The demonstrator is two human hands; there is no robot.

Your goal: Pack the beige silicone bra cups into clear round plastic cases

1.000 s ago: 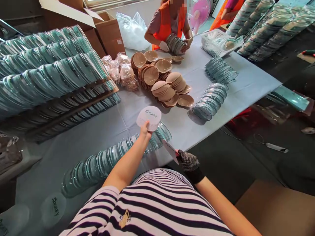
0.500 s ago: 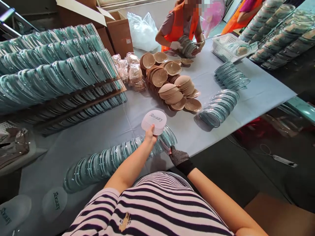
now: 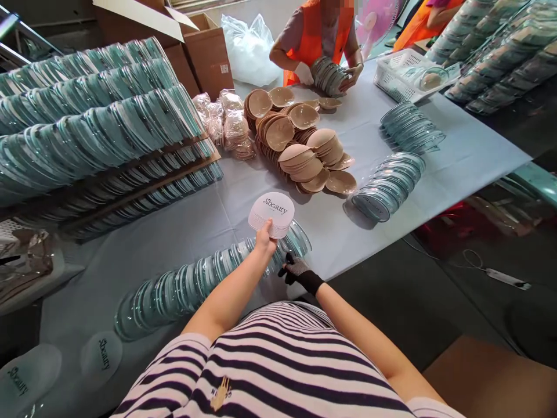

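Cards, a white stack, were pinched at the lower edge by the left hand above the row of clear shells. Gloved right hand touched the row's end, fingers curled. Loose pinch risked fanned cards dropping.

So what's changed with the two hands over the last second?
The gloved right hand moved up from the table edge to the near end of the row of clear shells; the white card it held a second ago no longer shows. The left hand stayed put, holding the stack of white Sbeauty cards. The beige cups lie as before.
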